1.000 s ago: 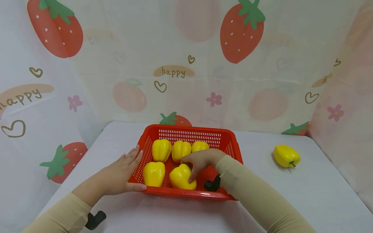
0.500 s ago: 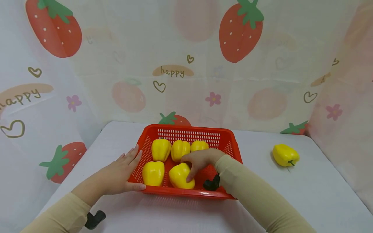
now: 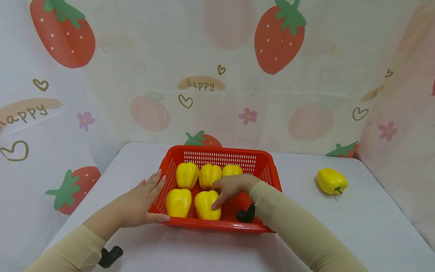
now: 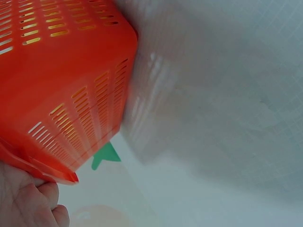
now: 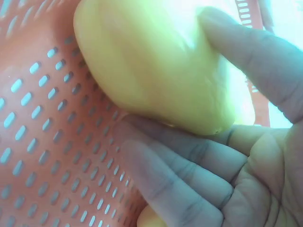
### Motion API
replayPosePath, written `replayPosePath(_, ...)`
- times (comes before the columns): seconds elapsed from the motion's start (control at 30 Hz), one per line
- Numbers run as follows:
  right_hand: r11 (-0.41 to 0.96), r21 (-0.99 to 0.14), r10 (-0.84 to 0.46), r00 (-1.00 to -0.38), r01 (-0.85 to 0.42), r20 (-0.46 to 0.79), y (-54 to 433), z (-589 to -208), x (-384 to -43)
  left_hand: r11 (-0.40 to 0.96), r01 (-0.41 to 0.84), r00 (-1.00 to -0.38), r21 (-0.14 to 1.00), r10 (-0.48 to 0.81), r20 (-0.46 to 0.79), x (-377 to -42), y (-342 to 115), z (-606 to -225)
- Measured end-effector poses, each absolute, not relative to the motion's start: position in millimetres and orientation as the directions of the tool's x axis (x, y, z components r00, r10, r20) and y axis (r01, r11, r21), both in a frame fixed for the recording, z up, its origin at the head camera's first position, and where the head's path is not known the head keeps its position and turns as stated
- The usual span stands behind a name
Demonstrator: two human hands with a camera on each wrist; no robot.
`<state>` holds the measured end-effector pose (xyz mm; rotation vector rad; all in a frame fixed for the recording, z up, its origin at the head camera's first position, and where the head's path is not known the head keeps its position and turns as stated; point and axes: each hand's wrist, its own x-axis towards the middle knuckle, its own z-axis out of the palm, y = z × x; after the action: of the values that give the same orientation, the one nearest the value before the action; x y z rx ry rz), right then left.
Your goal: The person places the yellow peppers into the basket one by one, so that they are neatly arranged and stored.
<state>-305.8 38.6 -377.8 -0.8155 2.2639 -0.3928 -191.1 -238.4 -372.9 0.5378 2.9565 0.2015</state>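
Observation:
In the head view a red perforated plastic basket (image 3: 222, 225) holds several yellow bell peppers. My right hand (image 3: 234, 187) reaches inside and holds the front middle bell pepper (image 3: 205, 206), thumb on its near side. The right wrist view shows that bell pepper (image 5: 151, 61) between thumb and fingers, the fingers along its lower side. To its left sits another bell pepper (image 3: 178, 203). Behind them stand a back-left pepper (image 3: 187, 175), a back-middle one (image 3: 210, 176) and a partly hidden one (image 3: 232, 170). My left hand (image 3: 142, 200) rests with extended fingers on the basket's left rim and corner.
A single yellow bell pepper (image 3: 332, 181) lies on its side on the white table (image 3: 306, 219), right of the basket. Behind the table hangs a curtain (image 3: 234, 94) printed with strawberries. Black wrist-worn parts show at both sleeves, the right one (image 3: 246, 214) over the basket.
The bell pepper in my right hand has turned more upright and shifted slightly left, toward the front-left pepper. My left hand has stayed on the rim.

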Motion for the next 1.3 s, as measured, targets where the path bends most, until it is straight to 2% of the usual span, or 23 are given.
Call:
replayPosePath(0.3,0.727,-0.577,-0.676,-0.532,-0.372,-0.510,39.4,-377.6,-305.5,0.931,0.332,-0.930,0.153,0.350,-0.109,-190.6,-238.6,-372.3)
replayPosePath(0.53,0.712,-0.588,-0.692,-0.525,-0.383,-0.496,39.0,-381.2,-307.8,0.930,0.336,-0.930,0.149,0.353,-0.104,-192.4,-239.6,-374.8)
replayPosePath(0.77,0.688,-0.665,-0.702,-0.496,-0.291,-0.511,38.2,-382.9,-306.8,0.929,0.339,-0.930,0.148,0.355,-0.097,-193.4,-240.5,-376.3)
replayPosePath(1.3,0.679,-0.680,-0.707,-0.495,-0.276,-0.505,42.9,-380.1,-310.0,0.929,0.343,-0.929,0.139,0.357,-0.095,-194.3,-240.4,-377.6)
